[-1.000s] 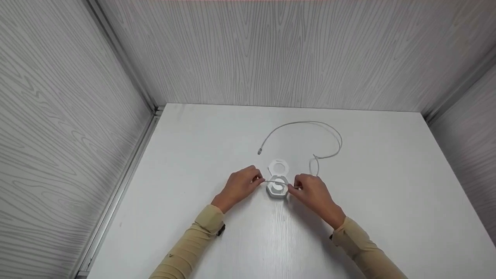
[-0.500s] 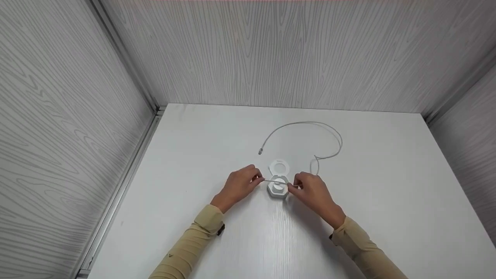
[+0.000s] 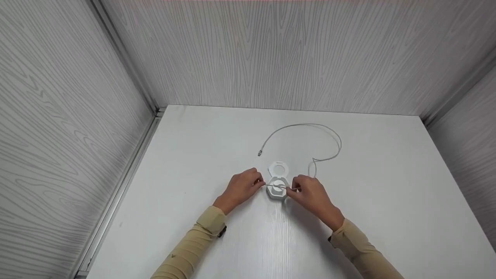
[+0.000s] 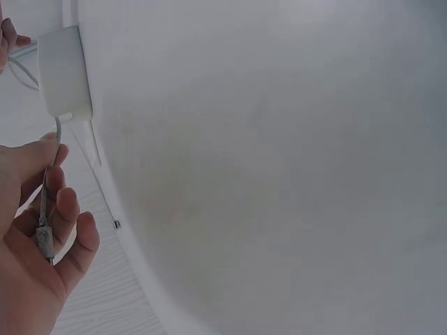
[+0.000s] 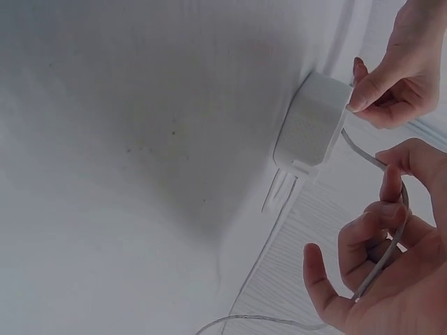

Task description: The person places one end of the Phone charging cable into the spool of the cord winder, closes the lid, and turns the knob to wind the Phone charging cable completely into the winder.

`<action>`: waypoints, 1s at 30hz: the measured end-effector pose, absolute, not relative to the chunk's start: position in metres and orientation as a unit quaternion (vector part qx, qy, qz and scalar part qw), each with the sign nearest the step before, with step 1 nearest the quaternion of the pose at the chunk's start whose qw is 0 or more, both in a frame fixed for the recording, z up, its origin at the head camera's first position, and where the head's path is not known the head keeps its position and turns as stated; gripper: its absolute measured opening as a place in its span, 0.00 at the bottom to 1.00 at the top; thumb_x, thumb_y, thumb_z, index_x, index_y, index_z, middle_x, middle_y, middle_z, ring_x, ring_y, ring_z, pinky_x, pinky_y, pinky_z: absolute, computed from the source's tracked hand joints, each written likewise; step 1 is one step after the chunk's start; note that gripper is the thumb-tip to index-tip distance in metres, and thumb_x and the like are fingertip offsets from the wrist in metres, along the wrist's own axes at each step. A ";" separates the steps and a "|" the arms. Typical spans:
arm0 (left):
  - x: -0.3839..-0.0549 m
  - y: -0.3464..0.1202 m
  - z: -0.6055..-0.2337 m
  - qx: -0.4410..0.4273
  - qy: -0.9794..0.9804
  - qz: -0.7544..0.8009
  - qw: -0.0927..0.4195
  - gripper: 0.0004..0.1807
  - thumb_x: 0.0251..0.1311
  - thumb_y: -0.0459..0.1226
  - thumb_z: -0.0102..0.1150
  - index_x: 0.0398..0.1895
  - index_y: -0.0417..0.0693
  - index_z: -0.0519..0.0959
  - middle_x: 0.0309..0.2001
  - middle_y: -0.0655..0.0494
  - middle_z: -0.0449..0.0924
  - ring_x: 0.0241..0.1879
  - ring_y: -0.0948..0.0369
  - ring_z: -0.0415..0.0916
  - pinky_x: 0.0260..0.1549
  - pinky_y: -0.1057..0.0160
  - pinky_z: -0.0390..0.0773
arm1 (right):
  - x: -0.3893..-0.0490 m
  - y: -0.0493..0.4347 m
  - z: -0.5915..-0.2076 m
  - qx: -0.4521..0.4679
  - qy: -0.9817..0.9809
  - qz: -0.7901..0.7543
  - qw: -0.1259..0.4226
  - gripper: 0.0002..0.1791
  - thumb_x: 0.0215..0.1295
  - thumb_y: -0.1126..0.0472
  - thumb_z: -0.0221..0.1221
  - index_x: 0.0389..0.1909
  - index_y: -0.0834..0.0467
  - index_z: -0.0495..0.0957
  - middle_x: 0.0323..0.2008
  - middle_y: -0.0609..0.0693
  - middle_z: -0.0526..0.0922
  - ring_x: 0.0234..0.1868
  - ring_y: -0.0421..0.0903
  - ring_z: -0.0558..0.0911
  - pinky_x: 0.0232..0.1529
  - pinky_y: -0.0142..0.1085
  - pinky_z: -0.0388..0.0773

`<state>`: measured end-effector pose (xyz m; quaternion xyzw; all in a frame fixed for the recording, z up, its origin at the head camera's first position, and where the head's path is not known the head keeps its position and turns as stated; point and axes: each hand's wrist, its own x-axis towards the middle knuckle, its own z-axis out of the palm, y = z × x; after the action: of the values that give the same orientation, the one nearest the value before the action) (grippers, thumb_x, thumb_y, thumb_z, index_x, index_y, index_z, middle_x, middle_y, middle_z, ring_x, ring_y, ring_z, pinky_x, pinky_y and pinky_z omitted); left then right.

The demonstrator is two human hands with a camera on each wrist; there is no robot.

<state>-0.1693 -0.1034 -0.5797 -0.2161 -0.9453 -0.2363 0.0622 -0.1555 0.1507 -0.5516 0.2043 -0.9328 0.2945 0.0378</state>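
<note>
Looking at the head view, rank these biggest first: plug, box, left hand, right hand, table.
1. Table
2. Left hand and right hand, too alike to rank
3. Box
4. Plug

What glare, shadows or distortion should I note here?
Head view: a glare streak on the table below the white box, soft shadow beside the right sleeve; left wrist view: hazy, the table's edge bowed, likely lens distortion; right wrist view: dim, a broad dark shadow across the table.
</note>
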 end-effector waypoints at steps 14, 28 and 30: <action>-0.170 -0.105 -0.582 -0.202 -0.954 -0.220 -0.003 0.09 0.73 0.45 0.64 0.41 0.50 0.87 0.33 0.57 0.81 0.30 0.67 0.69 0.32 0.65 0.73 | -0.162 0.152 -0.562 0.178 -0.930 0.320 0.024 0.11 0.69 0.58 0.68 0.27 0.54 0.81 0.28 0.48 0.87 0.31 0.42 0.82 0.34 0.36 0.76; -0.173 -0.104 -0.575 -0.217 -0.959 -0.179 -0.038 0.11 0.74 0.46 0.62 0.42 0.50 0.88 0.37 0.54 0.84 0.37 0.59 0.78 0.39 0.57 0.78 | -0.168 0.149 -0.567 0.157 -0.934 0.322 0.008 0.11 0.68 0.59 0.67 0.26 0.55 0.78 0.28 0.49 0.85 0.33 0.44 0.83 0.35 0.39 0.77; -0.173 -0.102 -0.572 -0.219 -0.962 -0.160 -0.027 0.11 0.74 0.45 0.62 0.44 0.50 0.88 0.41 0.54 0.85 0.41 0.57 0.81 0.42 0.56 0.80 | -0.168 0.149 -0.567 0.158 -0.933 0.324 0.002 0.11 0.68 0.59 0.67 0.26 0.55 0.78 0.28 0.49 0.85 0.31 0.42 0.81 0.34 0.38 0.75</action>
<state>-0.1730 -0.1022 -0.5720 -0.2192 -0.9621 -0.1600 -0.0267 -0.1680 0.1493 -0.5671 0.1584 -0.9328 0.3236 0.0018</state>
